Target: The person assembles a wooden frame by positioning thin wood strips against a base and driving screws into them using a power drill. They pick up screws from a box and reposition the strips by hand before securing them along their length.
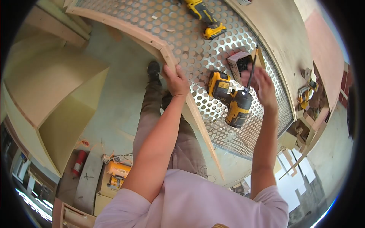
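Note:
My left hand (176, 80) is closed round a pale wooden strip (199, 121) near a joint in the wooden frame. My right hand (263, 86), smeared by motion, is over the perforated metal sheet (190, 49), beside a small open box (239, 62) with dark contents. Its fingers are too blurred to show whether they hold anything. Just left of that hand lies a yellow-and-black cordless drill (239, 108) with a long, thin bit pointing away from me. The bit passes close to my right fingers; contact cannot be made out.
A second yellow-and-black power tool (215, 30) lies farther up the sheet. Large wooden panels (57, 83) stand at left. A red fire extinguisher (79, 163) and a yellow tool case (118, 169) are low at left. More tools (304, 95) lie at right.

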Action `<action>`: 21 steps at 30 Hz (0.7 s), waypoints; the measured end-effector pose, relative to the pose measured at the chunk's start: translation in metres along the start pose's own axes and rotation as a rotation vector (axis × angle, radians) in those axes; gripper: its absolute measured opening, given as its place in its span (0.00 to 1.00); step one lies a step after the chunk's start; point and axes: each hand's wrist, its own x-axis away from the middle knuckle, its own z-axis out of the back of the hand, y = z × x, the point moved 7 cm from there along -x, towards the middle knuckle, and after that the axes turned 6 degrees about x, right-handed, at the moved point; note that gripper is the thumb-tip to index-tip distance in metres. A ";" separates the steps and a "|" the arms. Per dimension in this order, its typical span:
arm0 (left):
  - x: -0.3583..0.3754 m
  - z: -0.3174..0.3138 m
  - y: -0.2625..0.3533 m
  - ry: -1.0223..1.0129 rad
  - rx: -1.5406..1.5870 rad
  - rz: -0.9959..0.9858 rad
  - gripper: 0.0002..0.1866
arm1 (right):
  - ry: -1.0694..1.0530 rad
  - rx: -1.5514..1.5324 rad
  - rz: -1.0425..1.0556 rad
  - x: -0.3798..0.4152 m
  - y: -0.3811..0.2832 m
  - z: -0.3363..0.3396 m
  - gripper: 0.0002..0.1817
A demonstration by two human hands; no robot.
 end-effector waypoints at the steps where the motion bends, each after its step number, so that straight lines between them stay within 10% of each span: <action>1: 0.000 0.000 0.000 0.006 -0.009 -0.003 0.31 | -0.003 0.161 -0.005 0.018 0.021 0.002 0.24; 5: -0.001 0.003 0.003 0.000 -0.032 0.037 0.36 | -0.129 0.593 0.159 0.078 0.104 -0.032 0.34; 8: 0.001 0.003 0.003 -0.013 -0.070 0.075 0.40 | 0.169 0.485 0.536 0.084 0.055 -0.096 0.45; 16: 0.000 0.000 -0.006 -0.096 0.019 0.254 0.39 | 0.488 0.561 0.669 0.076 0.029 -0.108 0.19; 21: 0.000 0.002 -0.003 -0.079 0.000 0.278 0.36 | 0.194 0.535 0.435 0.101 0.050 -0.096 0.14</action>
